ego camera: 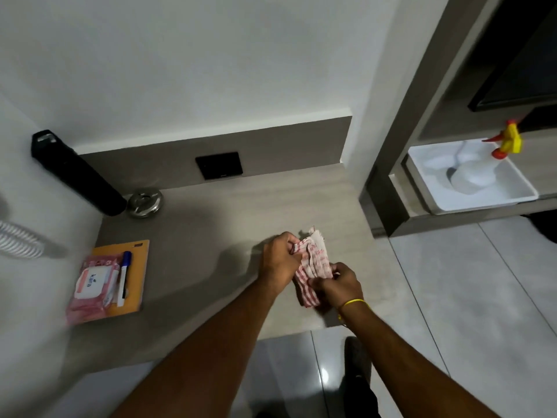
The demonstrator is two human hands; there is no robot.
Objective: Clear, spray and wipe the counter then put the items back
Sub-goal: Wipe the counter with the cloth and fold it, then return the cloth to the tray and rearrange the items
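Note:
A red-and-white checked cloth [313,263] is bunched over the right part of the grey counter [211,236]. My left hand [280,257] grips its upper left side and my right hand [340,283], with a yellow band at the wrist, grips its lower right side. At the counter's left lie an orange notebook [137,254], a pink wipes pack [90,285] and a blue-capped marker [123,279] on top of it. A black cylinder bottle [78,173] and a round metal ashtray [145,201] stand in the back left corner.
A black wall socket [219,165] sits in the backsplash. To the right, a lower shelf holds a white tray [512,191] with a spray bottle with a yellow-and-red trigger head [506,140]. Glossy floor tiles [452,282] lie below, and a coiled white cord [18,239] hangs at the left.

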